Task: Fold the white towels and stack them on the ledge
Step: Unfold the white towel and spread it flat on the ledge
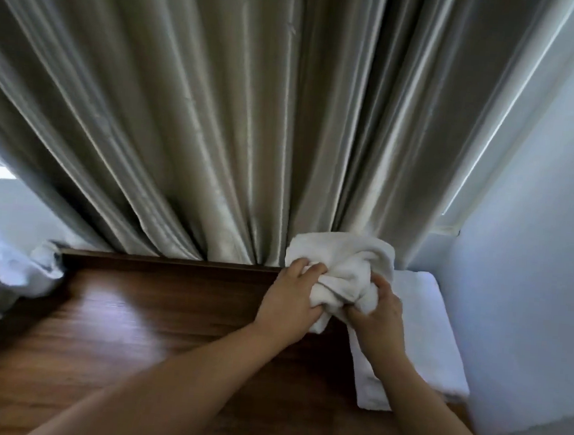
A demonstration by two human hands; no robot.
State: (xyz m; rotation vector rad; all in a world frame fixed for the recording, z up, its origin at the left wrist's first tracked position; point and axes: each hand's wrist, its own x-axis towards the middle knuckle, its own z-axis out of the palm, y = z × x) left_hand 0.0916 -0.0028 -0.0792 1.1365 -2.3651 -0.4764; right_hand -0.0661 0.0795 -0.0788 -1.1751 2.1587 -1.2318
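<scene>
A crumpled white towel (pixel 347 266) is bunched up above the dark wooden ledge (pixel 153 327), right in front of the curtain. My left hand (pixel 289 303) grips its left side with the fingers dug into the cloth. My right hand (pixel 378 322) grips its lower right part. Both hands hold the same towel. A folded white towel (pixel 430 342) lies flat on the ledge at the right, beside the wall, partly hidden by my right forearm.
A grey-green pleated curtain (pixel 217 126) hangs along the back of the ledge. A white wall (pixel 542 271) closes the right side. White cloth (pixel 7 264) lies bunched at the ledge's left end, under a bright window gap.
</scene>
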